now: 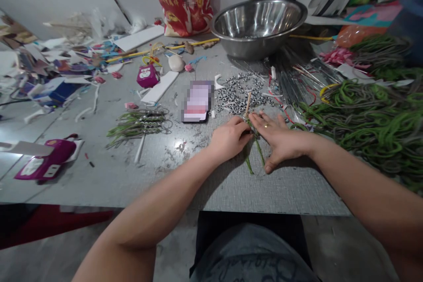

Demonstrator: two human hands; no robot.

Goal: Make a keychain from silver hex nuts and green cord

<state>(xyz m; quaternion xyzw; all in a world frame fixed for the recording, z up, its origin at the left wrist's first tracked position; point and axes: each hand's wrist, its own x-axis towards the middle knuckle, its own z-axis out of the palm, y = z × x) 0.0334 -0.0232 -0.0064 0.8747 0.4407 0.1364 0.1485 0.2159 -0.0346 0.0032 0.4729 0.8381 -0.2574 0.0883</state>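
Note:
Green cord (259,152) lies on the grey table under both my hands, with two ends trailing towards me. My left hand (231,138) is closed, its fingertips pinching the cord's upper part. Spread out flat beside it, my right hand (276,134) touches the cord with its fingertips, the thumb resting on the table. A ring sits on one right finger. Beyond the fingertips a thin wooden stick (248,103) points away from me; its lower end is hidden. Loose silver beads (236,92) are scattered just past my hands. A bundle of green and grey beaded cords (142,125) lies to the left.
A phone (198,100) lies left of the beads. Behind them stands a steel bowl (261,44) beside a red bag (185,4). Green and grey cords (370,128) heap up at right. Purple tools (49,161) and paper scraps (59,92) are at left.

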